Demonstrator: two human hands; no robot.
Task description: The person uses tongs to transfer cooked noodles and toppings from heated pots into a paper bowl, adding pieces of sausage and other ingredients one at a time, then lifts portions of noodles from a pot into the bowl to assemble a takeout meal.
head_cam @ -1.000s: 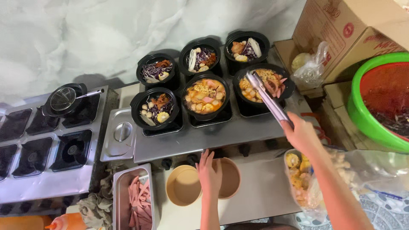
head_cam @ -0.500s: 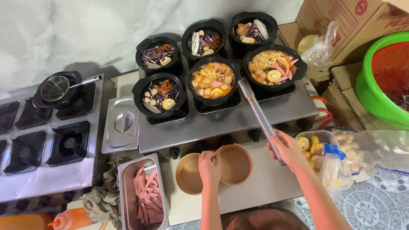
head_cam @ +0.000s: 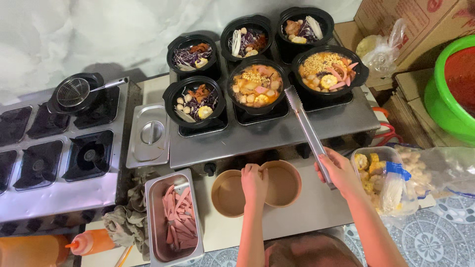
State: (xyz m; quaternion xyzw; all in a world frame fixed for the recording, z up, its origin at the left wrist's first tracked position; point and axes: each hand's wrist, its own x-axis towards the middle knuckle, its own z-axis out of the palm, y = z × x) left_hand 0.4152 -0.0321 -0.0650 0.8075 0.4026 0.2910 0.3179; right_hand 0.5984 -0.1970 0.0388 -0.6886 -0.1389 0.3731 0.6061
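Your left hand (head_cam: 254, 182) rests between two paper bowls (head_cam: 229, 193); bare counter (head_cam: 316, 207) lies nearer right. Far ahead, black pots (head_cam: 256, 85) crowd the burner top (head_cam: 277, 131); tongs (head_cam: 308, 129) angle across.

Black pots (head_cam: 194, 101); silver tongs (head_cam: 308, 129); tan paper bowls (head_cam: 282, 184). Pink sausage strips (head_cam: 178, 217) in steel tray (head_cam: 154, 223). Bright green basin (head_cam: 438, 101), orange squeeze bottle (head_cam: 94, 241), blue-grey floral-patterned floor tiles (head_cam: 430, 244).
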